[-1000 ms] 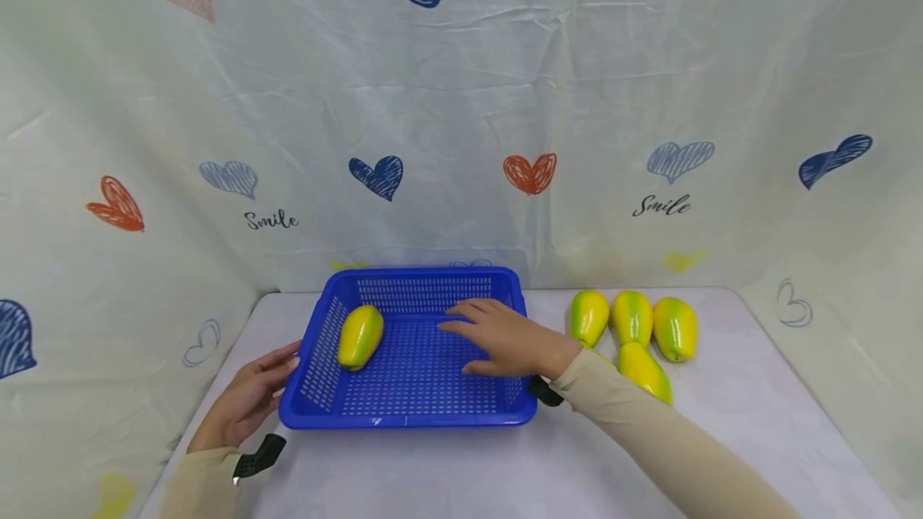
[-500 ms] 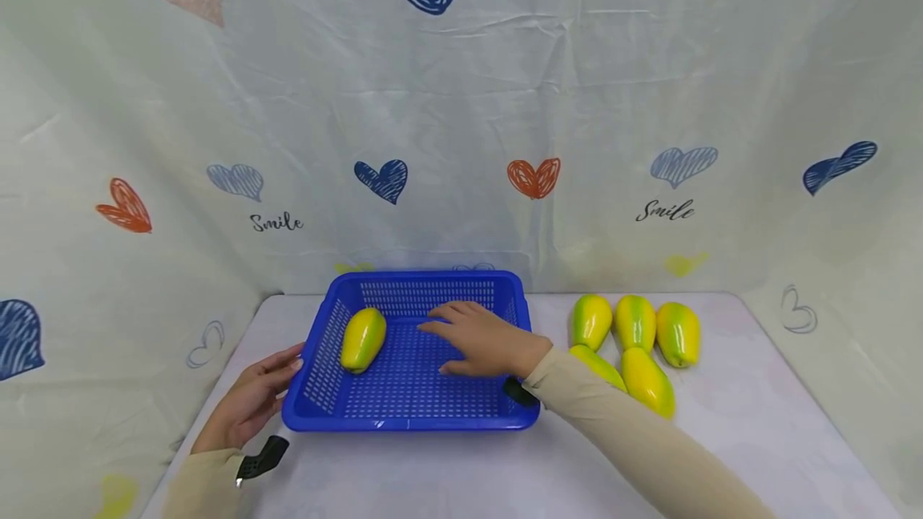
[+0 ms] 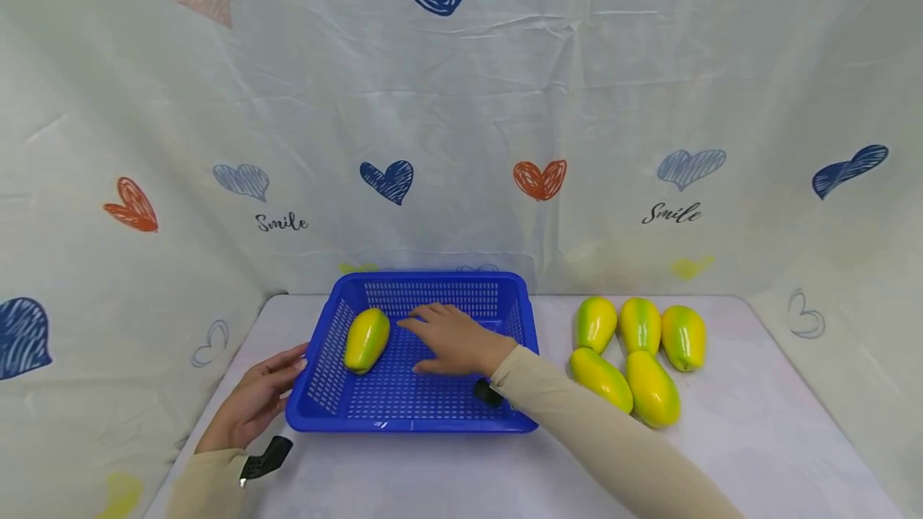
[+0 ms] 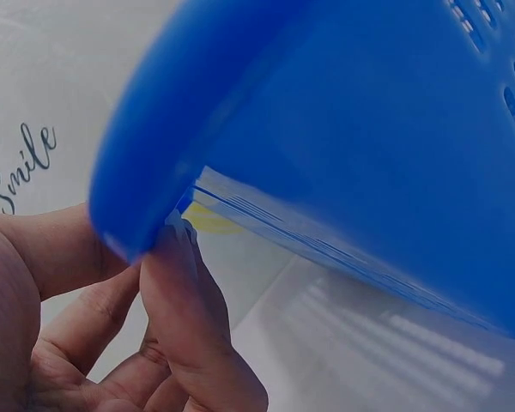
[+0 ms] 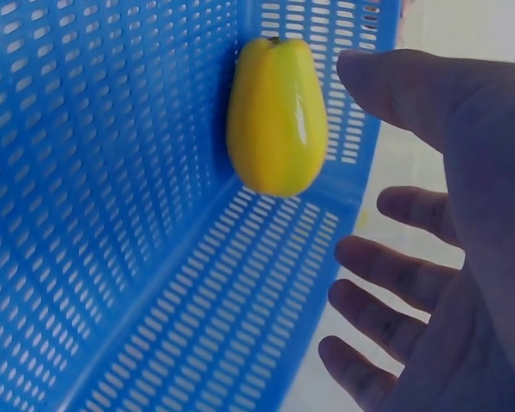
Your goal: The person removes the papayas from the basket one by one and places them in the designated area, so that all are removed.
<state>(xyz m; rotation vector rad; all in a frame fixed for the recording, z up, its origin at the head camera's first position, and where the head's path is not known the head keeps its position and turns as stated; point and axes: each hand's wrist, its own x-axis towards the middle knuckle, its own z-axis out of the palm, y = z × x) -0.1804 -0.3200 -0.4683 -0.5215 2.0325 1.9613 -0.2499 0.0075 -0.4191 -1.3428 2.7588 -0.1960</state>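
Observation:
A yellow-green papaya (image 3: 367, 340) lies at the left side of a blue plastic basket (image 3: 404, 425) with slotted walls. My left hand (image 3: 258, 397) grips the basket's left rim between thumb and fingers, which the left wrist view shows close up on the rim (image 4: 146, 172). Over the basket's middle, my right hand (image 3: 450, 340) reaches with spread fingers and holds nothing. Its fingertips are a short way to the right of the papaya. In the right wrist view, the thumb (image 5: 395, 86) and separated fingers stand apart from the papaya (image 5: 277, 120).
Several more papayas (image 3: 652, 389) lie grouped on the white table (image 3: 757, 423), right of the basket and beyond my right forearm. A white curtain (image 3: 461, 102) printed with hearts hangs behind the table and along its sides.
My right hand has moved left over the basket, closer to the papaya, with its fingers still spread. My left hand keeps its hold on the rim.

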